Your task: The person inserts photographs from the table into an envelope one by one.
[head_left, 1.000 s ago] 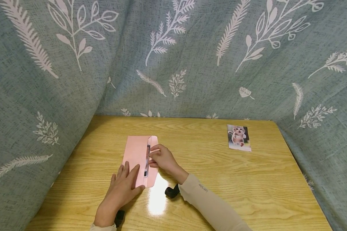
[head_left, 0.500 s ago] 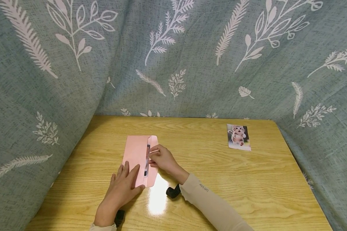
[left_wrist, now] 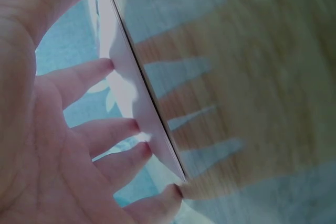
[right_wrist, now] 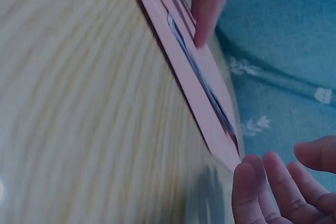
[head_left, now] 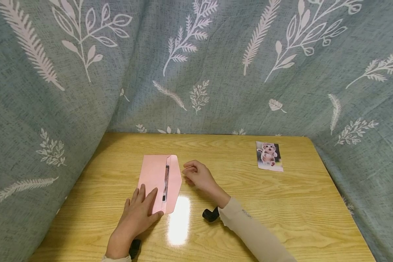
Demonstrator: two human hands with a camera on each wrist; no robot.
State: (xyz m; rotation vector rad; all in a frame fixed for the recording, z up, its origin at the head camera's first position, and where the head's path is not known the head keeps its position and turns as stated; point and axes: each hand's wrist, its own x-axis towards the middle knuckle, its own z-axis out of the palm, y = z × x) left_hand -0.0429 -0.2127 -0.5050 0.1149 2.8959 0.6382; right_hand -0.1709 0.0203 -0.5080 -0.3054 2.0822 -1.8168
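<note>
A pink envelope [head_left: 152, 167] lies on the table with its flap [head_left: 175, 182] folded out to the right. A photo [head_left: 165, 183] sits inside it, and only a narrow strip shows at the opening; the right wrist view shows its edge [right_wrist: 202, 80] there too. My left hand [head_left: 135, 211] rests on the envelope's lower left with fingers spread, the thumb at the bottom edge. Just right of the flap, my right hand [head_left: 201, 178] hovers with fingers loosely bent and nothing in them. In the right wrist view its fingers [right_wrist: 286, 184] are apart from the envelope.
A cat photo [head_left: 269, 156] lies at the back right of the wooden table [head_left: 249, 203]. Patterned blue-grey cloth [head_left: 229, 102] hangs along the back and both sides. A black device [head_left: 211, 214] is at my right wrist.
My right hand has let go of the photo at the envelope's opening and moved off to the right. The left hand has stayed on the envelope.
</note>
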